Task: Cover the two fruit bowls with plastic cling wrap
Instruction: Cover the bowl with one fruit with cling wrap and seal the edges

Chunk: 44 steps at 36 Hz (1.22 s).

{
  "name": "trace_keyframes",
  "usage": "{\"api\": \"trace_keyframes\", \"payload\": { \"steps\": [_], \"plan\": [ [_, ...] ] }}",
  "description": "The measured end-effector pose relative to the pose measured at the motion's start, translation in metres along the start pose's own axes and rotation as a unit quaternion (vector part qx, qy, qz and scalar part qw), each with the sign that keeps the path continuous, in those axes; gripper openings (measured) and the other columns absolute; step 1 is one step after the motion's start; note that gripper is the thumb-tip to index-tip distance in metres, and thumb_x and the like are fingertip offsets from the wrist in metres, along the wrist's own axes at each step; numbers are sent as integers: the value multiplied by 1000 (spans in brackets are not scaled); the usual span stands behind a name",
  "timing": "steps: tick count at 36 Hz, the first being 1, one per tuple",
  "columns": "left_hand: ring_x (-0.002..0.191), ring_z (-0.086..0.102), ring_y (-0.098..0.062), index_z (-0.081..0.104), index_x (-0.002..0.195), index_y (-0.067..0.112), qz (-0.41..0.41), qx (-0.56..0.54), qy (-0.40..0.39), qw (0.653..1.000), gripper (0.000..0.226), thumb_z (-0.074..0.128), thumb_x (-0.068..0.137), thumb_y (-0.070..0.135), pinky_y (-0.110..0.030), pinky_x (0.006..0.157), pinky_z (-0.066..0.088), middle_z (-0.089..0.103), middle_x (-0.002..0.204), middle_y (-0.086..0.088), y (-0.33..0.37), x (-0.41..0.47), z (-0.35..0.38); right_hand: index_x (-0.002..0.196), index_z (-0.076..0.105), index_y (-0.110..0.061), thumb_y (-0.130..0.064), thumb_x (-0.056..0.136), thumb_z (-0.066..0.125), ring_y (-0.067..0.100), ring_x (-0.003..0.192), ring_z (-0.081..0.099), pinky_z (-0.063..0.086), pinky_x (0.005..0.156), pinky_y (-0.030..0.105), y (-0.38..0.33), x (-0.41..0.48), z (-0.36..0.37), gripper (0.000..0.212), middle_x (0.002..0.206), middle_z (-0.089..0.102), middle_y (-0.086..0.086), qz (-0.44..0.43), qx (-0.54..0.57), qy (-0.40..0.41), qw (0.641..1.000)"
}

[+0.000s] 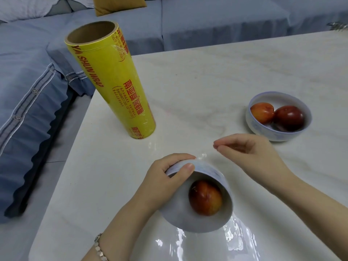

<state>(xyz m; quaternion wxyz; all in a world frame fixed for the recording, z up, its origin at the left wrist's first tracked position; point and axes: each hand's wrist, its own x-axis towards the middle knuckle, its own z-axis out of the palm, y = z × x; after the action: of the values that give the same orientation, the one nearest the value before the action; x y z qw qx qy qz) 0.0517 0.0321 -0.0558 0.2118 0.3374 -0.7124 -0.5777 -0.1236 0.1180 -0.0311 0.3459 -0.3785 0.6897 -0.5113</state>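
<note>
A grey sofa (28,81) ran along the nine o'clock side of the white table (207,72). The yellow wrap roll (111,87) stood on end close to that edge, at eleven o'clock from the near bowl (178,213). The left hand (169,178) gripped that bowl at its ten o'clock rim, thumb across the lip and fingers curled behind. It tipped the mouth toward the camera, with one red fruit (205,197) inside. Film (235,240) lay glinting on the table at the bowl's five o'clock and seemed to run over the mouth. At one o'clock the right hand (252,151) hung with thumb and fingertips closed in a pinch, probably on a film edge too clear to make out. The far bowl (263,129), at two o'clock, sat upright and uncovered, holding two fruits.

With the bowl tipped so far, the fruit could roll out if the film was not sealed. A hard pull could tear the film or make it cling to itself.
</note>
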Motion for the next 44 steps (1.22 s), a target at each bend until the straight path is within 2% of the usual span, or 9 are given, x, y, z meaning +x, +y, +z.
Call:
{"api": "trace_keyframes", "payload": {
  "steps": [3,6,18,21,26,29,34,41,44],
  "plan": [
    [96,64,1,70,91,30,-1,6,4,1000,37,55,64,51,-10,79,45,71,98,18,-2,1,0,82,72,-32,-22,80,66,-8,85,63,43,76,4,-8,-15,3,12,90,70,-25,-50,-71,-82,993],
    [96,63,1,70,91,31,-2,14,5,1000,38,54,64,52,-10,80,46,71,97,18,-3,1,0,86,71,-34,-30,82,64,-11,95,58,39,83,4,-4,-19,9,10,92,67,-28,-97,-158,-103,977],
    [94,61,4,68,86,38,25,30,29,999,26,52,68,48,-6,78,42,68,98,18,-1,-1,-1,112,66,-30,-45,81,44,-5,108,57,44,100,28,2,-6,21,40,113,66,-19,-3,-85,-213,973],
    [92,63,5,70,89,31,-1,14,41,999,26,57,70,43,-5,74,43,70,96,20,-1,-5,0,107,69,-25,-42,80,50,2,106,60,46,98,32,3,-5,22,37,110,68,-14,19,-48,-219,974],
    [90,63,8,72,91,20,-19,-7,50,999,21,56,80,28,-4,74,43,72,92,19,4,-4,1,103,68,-22,-29,90,57,2,101,62,48,92,22,4,-4,21,19,106,70,-10,54,-2,-217,975],
    [83,64,8,73,88,17,-45,-26,95,994,15,59,90,17,-6,71,45,72,87,17,2,-3,3,114,63,-22,-43,77,59,3,106,61,46,94,21,12,-10,11,43,111,68,-9,70,9,-206,976],
    [95,66,-16,72,94,15,-123,-97,171,973,29,48,94,31,-33,85,52,73,99,-3,-3,-4,11,108,67,-25,-32,80,60,6,100,66,48,81,13,23,-25,-4,30,107,72,-7,58,83,-168,981],
    [106,64,-21,70,104,12,-176,-131,94,971,30,46,95,27,-35,93,48,71,108,-5,-1,-3,4,95,72,-26,-27,75,61,4,88,69,48,71,11,27,-30,0,23,94,75,-6,73,118,-149,979],
    [109,61,-15,74,96,16,-165,-72,56,982,32,55,79,36,-33,99,45,71,109,0,5,4,-8,97,72,-20,-26,73,59,6,85,69,49,69,11,25,-30,8,28,94,75,-3,80,138,-150,976]
  ]
}}
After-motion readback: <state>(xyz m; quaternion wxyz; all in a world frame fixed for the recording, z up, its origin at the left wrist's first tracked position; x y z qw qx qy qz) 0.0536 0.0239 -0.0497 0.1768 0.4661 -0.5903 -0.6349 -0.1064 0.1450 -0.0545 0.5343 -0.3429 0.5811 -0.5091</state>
